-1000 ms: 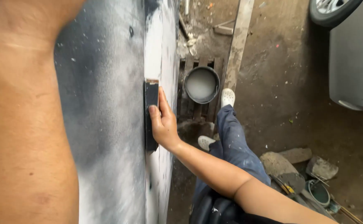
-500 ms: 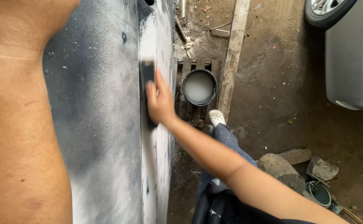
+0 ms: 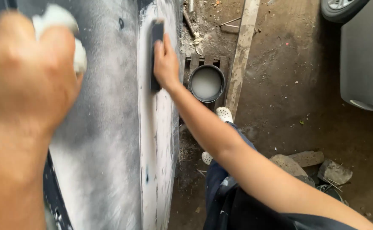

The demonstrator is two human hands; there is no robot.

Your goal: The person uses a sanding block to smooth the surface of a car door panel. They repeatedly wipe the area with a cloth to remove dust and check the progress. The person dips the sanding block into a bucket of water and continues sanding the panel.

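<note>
A large grey, sanded body panel [image 3: 109, 140] stands upright in front of me, streaked with white residue. My right hand [image 3: 166, 64] presses a long black sanding block [image 3: 156, 38] flat against the panel's white edge strip, near its far end. My left hand [image 3: 28, 72] is close to the camera and blurred. Its fingers are closed around a white cloth [image 3: 63, 30] that rests on the panel's upper left part.
A black bucket [image 3: 206, 83] of milky water sits on a small wooden pallet on the dirt ground beside the panel. A wooden plank [image 3: 242, 55] lies next to it. Stones [image 3: 310, 164] lie to the right. A grey car [image 3: 365, 55] is parked at the far right.
My right hand has slid the sanding block farther away along the panel's edge. My left hand with the cloth has come into view at the upper left.
</note>
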